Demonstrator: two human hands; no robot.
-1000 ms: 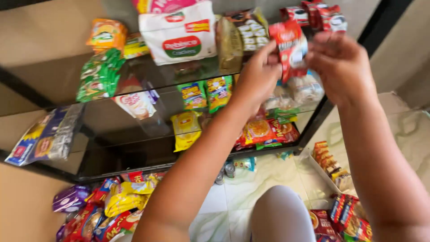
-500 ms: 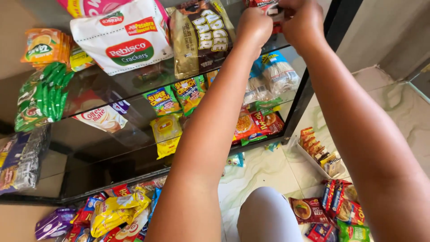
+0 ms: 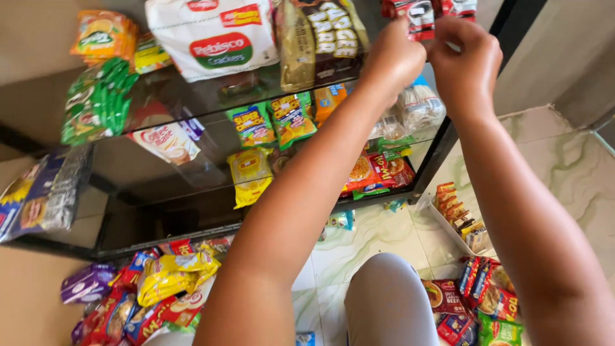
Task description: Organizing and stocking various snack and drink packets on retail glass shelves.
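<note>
Both my hands are raised to the top glass shelf (image 3: 192, 102) at the upper right. My left hand (image 3: 394, 57) and my right hand (image 3: 466, 57) pinch a red snack packet (image 3: 418, 11) between them, next to more red packets (image 3: 460, 6) at the frame's top edge. Just left of my left hand stands a brown bag of bars (image 3: 320, 38), and a white cracker pack (image 3: 211, 35) lies further left. My arms cover part of the lower shelves.
Green (image 3: 96, 99), orange (image 3: 102, 35) and yellow sachets (image 3: 250, 173) lie on the glass shelves of a black-framed rack (image 3: 435, 160). Snack packets are piled on the floor at lower left (image 3: 160, 282) and lower right (image 3: 487, 295). A small box of bars (image 3: 458, 214) sits on the tiles.
My hands lifted the red packet from in front of the shelves to the top shelf's right end. The view has shifted slightly downward since half a second ago.
</note>
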